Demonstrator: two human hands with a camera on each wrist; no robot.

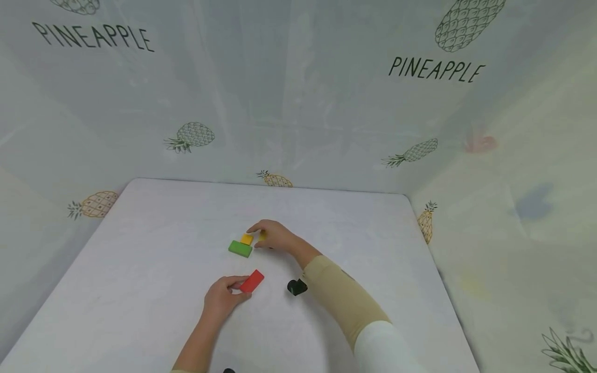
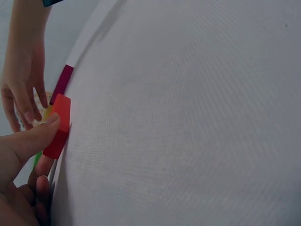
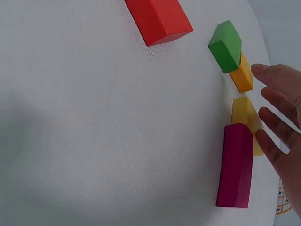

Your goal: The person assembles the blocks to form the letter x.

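Note:
My left hand pinches a red rectangular block between thumb and fingers, just above or on the white table; the left wrist view shows the thumb on its face. My right hand reaches over the far blocks with fingers spread and slightly bent. In the right wrist view its fingertips are beside a yellow block, and whether they touch it I cannot tell. A magenta block stands against the yellow one. An orange block adjoins a green block, left of the right hand.
The white tabletop ends at a back edge before a pale curtain printed with pineapples. A small black object shows beside the right forearm.

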